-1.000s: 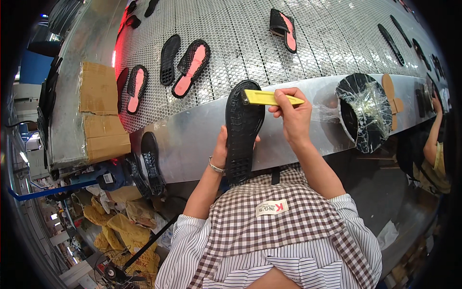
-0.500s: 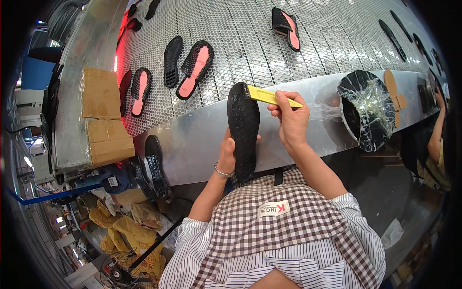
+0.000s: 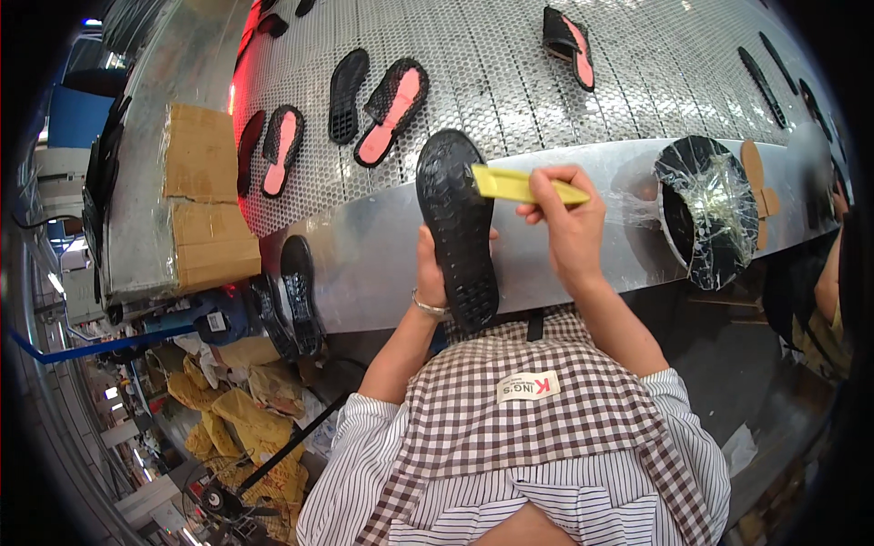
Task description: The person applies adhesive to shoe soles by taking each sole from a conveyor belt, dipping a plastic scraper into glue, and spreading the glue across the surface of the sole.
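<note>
My left hand (image 3: 431, 273) is closed round the middle of a black shoe sole (image 3: 452, 214). The sole stands nearly upright, toe end up, its broad face turned to me and glossy near the toe. In my right hand (image 3: 574, 218) is a flat yellow-handled brush (image 3: 512, 186), pinched between thumb and fingers. Its tip meets the sole's right edge, below the toe; the bristles are too blurred to make out. Both hands are above the near metal edge of the work surface.
A perforated metal conveyor (image 3: 482, 100) carries pink-lined sandals (image 3: 393, 111) and loose black soles (image 3: 347, 96). To the right stands a plastic-covered pot (image 3: 715, 218). At left are a cardboard box (image 3: 202, 150) and more soles (image 3: 299, 296). Another person's arm (image 3: 827, 282) shows far right.
The brush tip has moved from beside the toe to lower on the sole's right edge. The sole has turned, showing more of its broad face. The whole view has shifted slightly.
</note>
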A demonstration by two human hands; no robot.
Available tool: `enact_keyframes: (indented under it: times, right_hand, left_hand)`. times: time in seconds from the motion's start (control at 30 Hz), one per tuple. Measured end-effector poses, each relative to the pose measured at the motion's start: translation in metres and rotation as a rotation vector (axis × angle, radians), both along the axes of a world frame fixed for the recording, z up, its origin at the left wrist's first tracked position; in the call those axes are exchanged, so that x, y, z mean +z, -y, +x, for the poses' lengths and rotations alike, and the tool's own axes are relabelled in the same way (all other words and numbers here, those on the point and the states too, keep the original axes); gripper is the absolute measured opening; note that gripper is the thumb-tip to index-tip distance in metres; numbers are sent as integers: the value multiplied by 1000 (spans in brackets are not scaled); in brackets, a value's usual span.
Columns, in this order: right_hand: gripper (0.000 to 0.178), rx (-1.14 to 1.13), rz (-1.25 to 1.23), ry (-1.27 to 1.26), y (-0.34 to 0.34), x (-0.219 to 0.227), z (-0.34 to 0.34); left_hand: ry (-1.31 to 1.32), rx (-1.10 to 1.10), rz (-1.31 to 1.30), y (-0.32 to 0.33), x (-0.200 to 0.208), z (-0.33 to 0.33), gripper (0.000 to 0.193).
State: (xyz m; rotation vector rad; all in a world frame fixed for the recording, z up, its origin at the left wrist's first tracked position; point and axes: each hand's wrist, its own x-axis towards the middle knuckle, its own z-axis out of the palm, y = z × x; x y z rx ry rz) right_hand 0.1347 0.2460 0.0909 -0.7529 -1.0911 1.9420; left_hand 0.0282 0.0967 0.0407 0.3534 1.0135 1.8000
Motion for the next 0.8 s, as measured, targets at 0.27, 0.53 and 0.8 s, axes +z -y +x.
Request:
enact_keyframes:
  times: [0.27,0.53,0.8]
  right_hand:
    - [12,140,1149,126,-21,10,-3]
    - [10,350,1123,92,2,17,33]
    - [10,111,798,240,-51,13,6]
  left_hand:
    - [179,-117,37,-14,11,-16,78]
    - [431,-149,98,-40,0,-28,82]
    - [480,-121,-52,-58,5,-14,85]
